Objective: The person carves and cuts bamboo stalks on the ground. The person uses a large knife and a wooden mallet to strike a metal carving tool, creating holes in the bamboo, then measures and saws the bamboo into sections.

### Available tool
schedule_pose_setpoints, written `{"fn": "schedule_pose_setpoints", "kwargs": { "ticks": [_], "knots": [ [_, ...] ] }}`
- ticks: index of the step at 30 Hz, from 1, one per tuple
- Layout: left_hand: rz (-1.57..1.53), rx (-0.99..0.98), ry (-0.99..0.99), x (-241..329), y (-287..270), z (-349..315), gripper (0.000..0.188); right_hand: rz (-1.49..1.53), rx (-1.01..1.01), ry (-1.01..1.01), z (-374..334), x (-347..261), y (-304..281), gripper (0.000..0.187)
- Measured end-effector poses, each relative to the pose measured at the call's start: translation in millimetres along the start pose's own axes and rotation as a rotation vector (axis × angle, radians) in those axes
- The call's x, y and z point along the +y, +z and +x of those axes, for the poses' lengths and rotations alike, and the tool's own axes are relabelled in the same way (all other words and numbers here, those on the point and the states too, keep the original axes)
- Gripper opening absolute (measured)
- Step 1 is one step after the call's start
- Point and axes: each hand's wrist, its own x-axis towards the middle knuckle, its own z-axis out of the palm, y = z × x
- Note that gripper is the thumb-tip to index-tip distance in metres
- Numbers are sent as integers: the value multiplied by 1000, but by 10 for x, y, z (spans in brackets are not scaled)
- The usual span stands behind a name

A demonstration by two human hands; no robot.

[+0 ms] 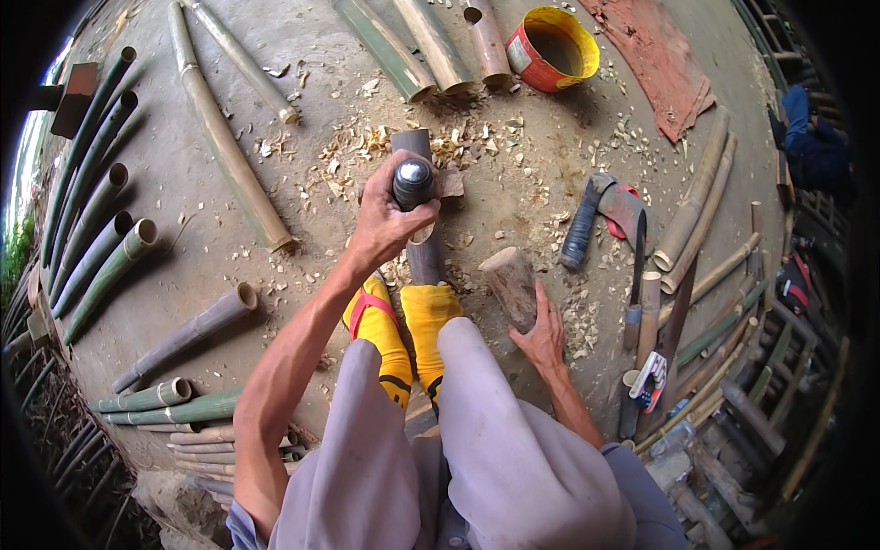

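My left hand point(390, 209) is wrapped round the dark handle of a chisel point(413, 183). Its rounded metal cap points up at me, while the blade is hidden below my fist. Under it lies a dark bamboo pole point(425, 261) with a pale cut opening in its upper side. My feet in yellow socks point(431, 316) are at the pole's near end. To the right, my right hand point(543, 332) grips the near side of a rough wooden block point(511, 286), thumb and fingers on either side of it.
A hatchet point(600, 215) with a black-wrapped handle lies at right. Beyond stands a red and yellow bucket point(553, 50) beside bamboo poles point(380, 46). More dark poles point(101, 238) lie at left. Wood chips point(458, 142) cover the ground, and a long-bladed knife point(636, 275) rests at right.
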Motion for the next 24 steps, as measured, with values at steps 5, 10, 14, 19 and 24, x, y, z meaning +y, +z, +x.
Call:
{"fn": "schedule_pose_setpoints", "kwargs": {
  "ticks": [5,10,14,19,24],
  "knots": [
    [24,-35,-42,130,32,9,31,153,-79,36,6,4,-69,104],
    [145,-21,15,150,23,25,27,360,-149,62,30,-268,-328,102],
    [182,-126,30,145,13,61,24,425,-6,-142,215,-610,-651,102],
    [227,-183,7,223,36,81,22,481,308,-482,665,-1201,-1135,101],
    [90,-183,-132,166,1,-11,28,88,-16,-647,1158,-1700,-1563,95]
  ]
}}
